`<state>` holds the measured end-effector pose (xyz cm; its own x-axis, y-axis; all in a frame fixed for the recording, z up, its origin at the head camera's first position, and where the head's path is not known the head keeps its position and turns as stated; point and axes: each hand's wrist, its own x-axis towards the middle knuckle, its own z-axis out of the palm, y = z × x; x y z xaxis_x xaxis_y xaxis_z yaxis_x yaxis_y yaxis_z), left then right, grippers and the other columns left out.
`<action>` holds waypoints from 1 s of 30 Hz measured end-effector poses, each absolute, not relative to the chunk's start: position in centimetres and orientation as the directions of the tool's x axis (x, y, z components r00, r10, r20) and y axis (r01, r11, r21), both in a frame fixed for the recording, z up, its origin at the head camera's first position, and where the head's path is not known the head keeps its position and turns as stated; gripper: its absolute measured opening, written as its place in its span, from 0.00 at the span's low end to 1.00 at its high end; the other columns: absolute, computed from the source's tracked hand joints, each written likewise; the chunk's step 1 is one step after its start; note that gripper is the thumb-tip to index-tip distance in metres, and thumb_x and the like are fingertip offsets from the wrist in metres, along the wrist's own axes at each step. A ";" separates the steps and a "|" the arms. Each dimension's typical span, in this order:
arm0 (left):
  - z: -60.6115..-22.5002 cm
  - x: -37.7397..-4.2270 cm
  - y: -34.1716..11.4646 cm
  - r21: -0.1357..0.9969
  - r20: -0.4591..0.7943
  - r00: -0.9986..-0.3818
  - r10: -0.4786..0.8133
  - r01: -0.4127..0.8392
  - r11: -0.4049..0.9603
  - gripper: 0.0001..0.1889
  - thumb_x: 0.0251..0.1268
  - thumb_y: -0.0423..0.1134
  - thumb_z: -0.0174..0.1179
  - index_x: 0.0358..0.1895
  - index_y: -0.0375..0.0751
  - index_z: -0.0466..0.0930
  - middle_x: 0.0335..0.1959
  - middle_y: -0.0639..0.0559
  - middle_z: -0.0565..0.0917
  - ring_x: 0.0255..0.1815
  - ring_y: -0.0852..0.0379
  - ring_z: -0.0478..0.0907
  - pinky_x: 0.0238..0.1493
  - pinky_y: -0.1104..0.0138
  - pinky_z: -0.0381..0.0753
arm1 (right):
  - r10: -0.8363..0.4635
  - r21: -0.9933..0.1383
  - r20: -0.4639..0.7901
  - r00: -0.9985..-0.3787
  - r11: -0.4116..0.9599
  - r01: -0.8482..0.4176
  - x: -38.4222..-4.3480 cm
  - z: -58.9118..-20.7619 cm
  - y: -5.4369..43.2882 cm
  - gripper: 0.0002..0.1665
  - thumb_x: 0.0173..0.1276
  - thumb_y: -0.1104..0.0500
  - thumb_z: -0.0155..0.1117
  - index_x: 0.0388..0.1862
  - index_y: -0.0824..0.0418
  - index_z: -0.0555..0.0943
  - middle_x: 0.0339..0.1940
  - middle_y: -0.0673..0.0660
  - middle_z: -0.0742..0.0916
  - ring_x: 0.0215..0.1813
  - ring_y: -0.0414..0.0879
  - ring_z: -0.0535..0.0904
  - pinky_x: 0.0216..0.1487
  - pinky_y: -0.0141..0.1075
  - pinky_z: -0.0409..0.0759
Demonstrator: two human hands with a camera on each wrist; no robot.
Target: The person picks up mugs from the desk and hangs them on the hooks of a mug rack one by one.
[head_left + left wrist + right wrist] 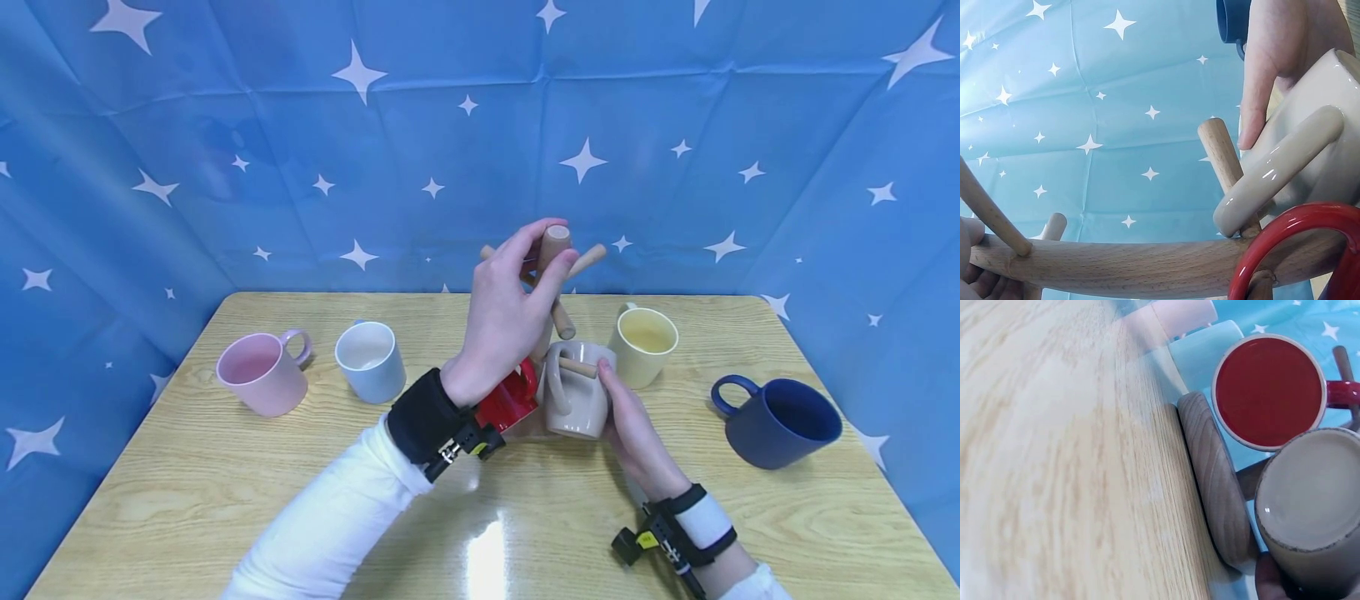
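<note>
A wooden mug tree (555,247) stands near the middle of the table. My left hand (501,317) grips the top of its post, fingers curled round the wood. In my right hand (636,421) is a beige mug (579,408), held by its side. That mug's handle loops over a lower peg (1219,147), whose end sticks out past it. A red mug (1269,390) hangs beside it on the tree, partly behind my left wrist in the head view. The tree's wooden base (1217,487) shows in the right wrist view.
A pink mug (264,379) and a light blue mug (372,367) stand to the left. Behind the beige mug is a pale yellow mug (643,346); a navy mug (780,425) sits at the right. A blue star-patterned cloth (420,167) hangs behind the table (187,500).
</note>
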<state>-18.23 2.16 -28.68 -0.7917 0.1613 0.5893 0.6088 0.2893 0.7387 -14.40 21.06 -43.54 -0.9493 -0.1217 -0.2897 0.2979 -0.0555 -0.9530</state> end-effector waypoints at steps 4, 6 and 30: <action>-28.7 -18.2 2.1 0.736 0.591 -0.791 0.160 0.610 0.295 0.21 0.78 0.40 0.62 0.68 0.38 0.77 0.55 0.42 0.88 0.51 0.49 0.88 0.49 0.65 0.87 | -0.119 -0.951 -0.299 -0.947 -0.045 0.306 -14.4 -43.6 21.0 0.51 0.83 0.29 0.34 0.89 0.57 0.38 0.90 0.61 0.50 0.91 0.55 0.42 0.91 0.58 0.38; -28.8 -18.2 2.1 0.734 0.593 -0.790 0.158 0.610 0.297 0.21 0.78 0.40 0.62 0.68 0.38 0.78 0.55 0.42 0.88 0.51 0.49 0.88 0.48 0.65 0.87 | -0.120 -0.950 -0.298 -0.947 -0.053 0.306 -14.3 -43.6 21.0 0.51 0.84 0.29 0.34 0.89 0.58 0.38 0.90 0.61 0.49 0.91 0.55 0.42 0.91 0.58 0.39; -28.6 -18.0 1.9 0.743 0.588 -0.791 0.167 0.611 0.273 0.24 0.78 0.39 0.62 0.71 0.36 0.75 0.55 0.41 0.88 0.50 0.49 0.86 0.48 0.67 0.84 | -0.088 -0.941 -0.333 -0.939 -0.040 0.337 -14.4 -43.2 21.3 0.48 0.85 0.31 0.36 0.87 0.62 0.47 0.88 0.61 0.56 0.87 0.53 0.52 0.89 0.52 0.49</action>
<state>-18.03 1.90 -28.61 -0.7911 0.1669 0.5885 0.6106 0.2733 0.7433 -14.38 21.32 -43.17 -0.9389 -0.0882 -0.3328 0.3372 -0.0403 -0.9406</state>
